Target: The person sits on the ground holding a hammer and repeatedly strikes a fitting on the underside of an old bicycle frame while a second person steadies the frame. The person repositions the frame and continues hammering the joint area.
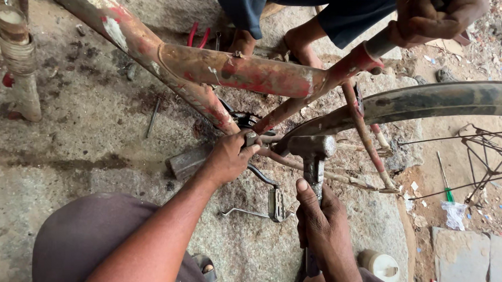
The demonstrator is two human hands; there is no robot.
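right hand (322, 214) clamped on one hammer (313, 155), head raised just beside frame junction | left hand (228, 157) closed on a small metal piece against one rusty red bicycle frame (237, 71) | step judged: driving the piece; a square blow is called for | a co-worker's hand (431, 19) steadies frame
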